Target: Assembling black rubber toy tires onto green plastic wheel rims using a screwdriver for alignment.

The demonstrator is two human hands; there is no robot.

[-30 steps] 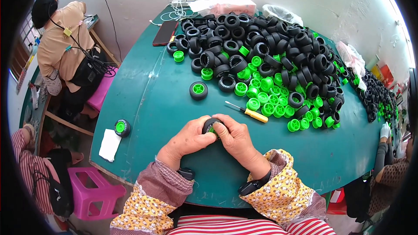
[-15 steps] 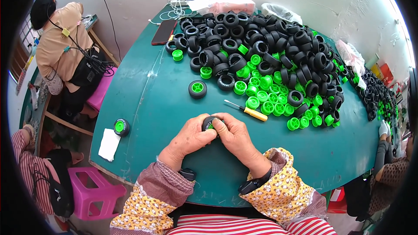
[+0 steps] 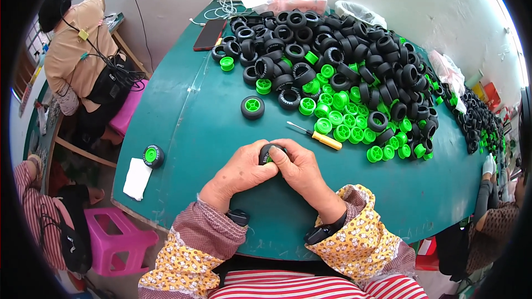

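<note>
Black tyre (image 3: 270,154) with green hub gripped between both hands, held just above green tabletop (image 3: 183,127). Left hand (image 3: 239,171) fingers clamped on tyre's left side; right hand (image 3: 302,173) fingers clamped on its top and right side. Screwdriver (image 3: 314,135) laid just beyond tyre. Assembled wheel (image 3: 252,107) set farther beyond tyre, toward tyre pile (image 3: 332,61). Second wheel (image 3: 153,155) and white paper (image 3: 137,179) placed left of tyre, at tabletop edge.

Yellow flower-print oversleeves with lace-edged cuffs cover both forearms over maroon checked sleeves; a black band sits on each wrist, and a red-and-white striped garment shows below; left hand (image 3: 239,173) and right hand (image 3: 303,174) bare
</note>
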